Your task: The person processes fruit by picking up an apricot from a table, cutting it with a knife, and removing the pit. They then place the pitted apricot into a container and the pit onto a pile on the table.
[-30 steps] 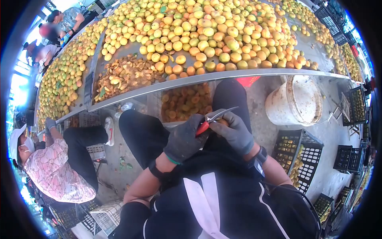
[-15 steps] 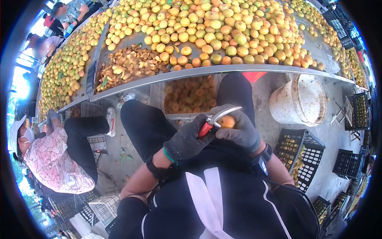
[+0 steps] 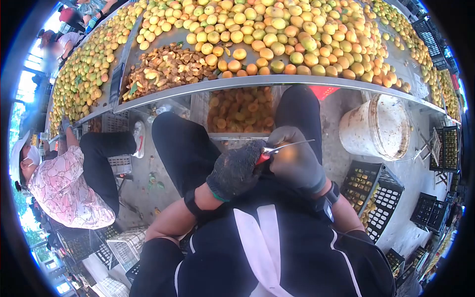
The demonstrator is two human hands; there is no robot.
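Note:
I sit with both gloved hands together over my lap. My left hand (image 3: pixel 235 171) grips a small knife (image 3: pixel 289 145) with a red handle, and its thin blade points right across my right hand (image 3: pixel 297 166). My right hand is curled around an apricot (image 3: pixel 288 152), which shows only as a blurred orange patch between the fingers, right under the blade.
A long metal table (image 3: pixel 257 81) ahead carries heaps of apricots (image 3: pixel 277 29) and a pile of pits (image 3: pixel 166 69). A crate of cut fruit (image 3: pixel 240 109) stands under it between my knees. A white bucket (image 3: pixel 378 126) and black crates (image 3: pixel 371 190) are on the right. A seated person in a floral shirt (image 3: pixel 64 188) is on the left.
My right hand has closed further over the apricot, which was plainly visible half a second ago. The blade has swung from arching over the fruit to lying flatter and pointing right.

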